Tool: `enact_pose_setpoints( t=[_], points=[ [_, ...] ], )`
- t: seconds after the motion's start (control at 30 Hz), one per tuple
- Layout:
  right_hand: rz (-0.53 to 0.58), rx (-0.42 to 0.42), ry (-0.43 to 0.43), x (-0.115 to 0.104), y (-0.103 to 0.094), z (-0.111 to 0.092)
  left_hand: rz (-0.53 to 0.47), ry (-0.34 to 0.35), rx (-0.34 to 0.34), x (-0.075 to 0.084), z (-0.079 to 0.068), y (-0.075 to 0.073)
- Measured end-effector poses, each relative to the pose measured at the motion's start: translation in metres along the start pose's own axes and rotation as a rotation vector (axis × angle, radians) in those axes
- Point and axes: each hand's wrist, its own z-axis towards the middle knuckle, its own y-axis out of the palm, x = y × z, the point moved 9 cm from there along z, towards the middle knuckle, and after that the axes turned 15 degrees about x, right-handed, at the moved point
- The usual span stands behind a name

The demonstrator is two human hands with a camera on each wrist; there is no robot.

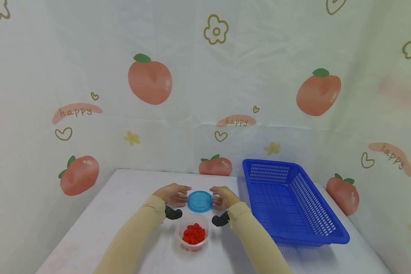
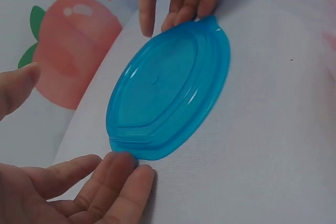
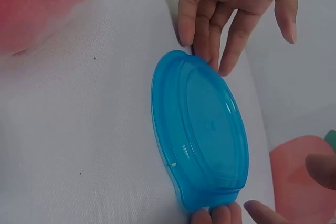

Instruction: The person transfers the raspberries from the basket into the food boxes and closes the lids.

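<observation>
A round translucent blue lid (image 1: 200, 201) lies on the white tabletop between the two hands. At its left edge the left hand (image 1: 174, 195) touches the rim with fingertips, its thumb raised well apart from the lid, as the left wrist view shows. Across from it, fingers of the right hand (image 1: 225, 196) touch the tabbed edge of the lid (image 3: 210, 124), thumb also apart. Neither hand pinches the lid. Closer to the person, between the forearms, stands a clear round tub (image 1: 179, 227) without a cover, holding several small red pieces (image 1: 193, 234).
A large blue plastic basket (image 1: 277, 203) with slotted sides stands to the right, beside the right forearm. Behind the table hangs a white cloth (image 1: 188, 95) printed with peaches, flowers and hearts. Dark wrist-worn cameras (image 1: 173, 213) sit under both wrists.
</observation>
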Motion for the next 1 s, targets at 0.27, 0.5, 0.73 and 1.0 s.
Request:
enact_pose_setpoints(
  t=[0.27,0.5,0.73,1.0],
  points=[
    [-0.026,0.012,0.0,0.001,0.0,0.003,-0.04,-0.012,-0.006,-0.002,0.0,0.002],
    [-0.039,0.037,0.011,0.004,-0.002,0.003,-0.056,-0.014,-0.016,-0.002,0.001,0.002],
    [-0.102,-0.003,-0.041,0.005,0.004,0.0,0.233,0.123,0.034,0.005,0.006,-0.002],
    [-0.179,-0.039,-0.082,0.004,0.007,0.004,0.262,0.147,0.013,0.009,0.003,0.0]
  ],
)
